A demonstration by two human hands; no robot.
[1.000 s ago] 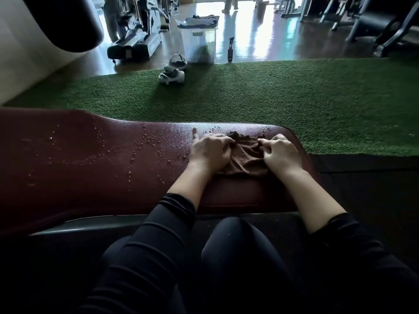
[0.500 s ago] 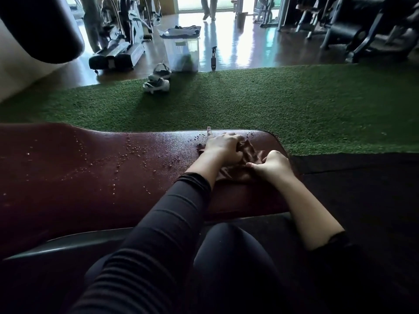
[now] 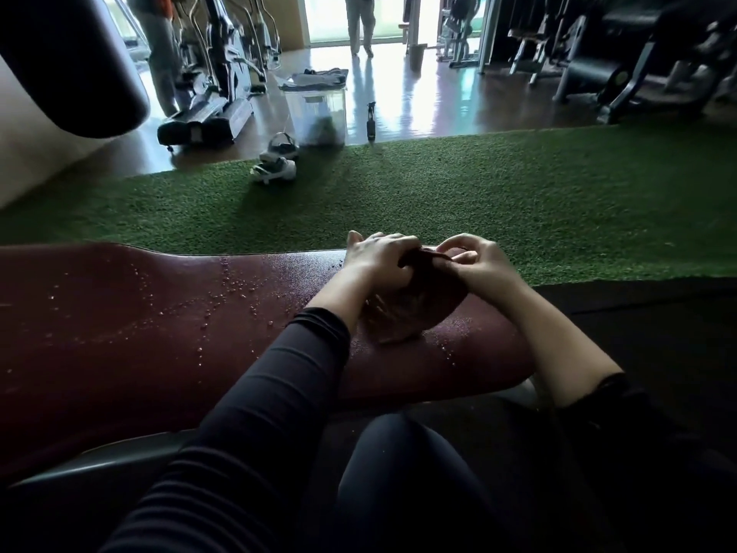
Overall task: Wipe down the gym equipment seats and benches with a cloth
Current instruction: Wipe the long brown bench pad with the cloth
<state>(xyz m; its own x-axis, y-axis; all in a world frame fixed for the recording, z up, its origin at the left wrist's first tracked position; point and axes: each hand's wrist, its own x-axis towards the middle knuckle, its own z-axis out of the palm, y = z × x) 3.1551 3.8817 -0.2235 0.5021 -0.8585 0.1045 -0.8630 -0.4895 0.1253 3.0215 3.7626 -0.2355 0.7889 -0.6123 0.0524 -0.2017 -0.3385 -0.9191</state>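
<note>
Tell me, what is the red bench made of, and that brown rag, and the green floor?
The bench looks like smooth vinyl or leather: it shines and water beads on it. The cloth, held by both hands, looks like soft woven fabric, since it crumples. The green floor looks like artificial turf, with short fuzzy blades.

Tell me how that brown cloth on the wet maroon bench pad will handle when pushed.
The brown cloth looks floppy: it bunches and folds between the left hand and right hand. It probably needs flat pressure to push evenly. On the beaded maroon bench pad it may slide easily.
</note>
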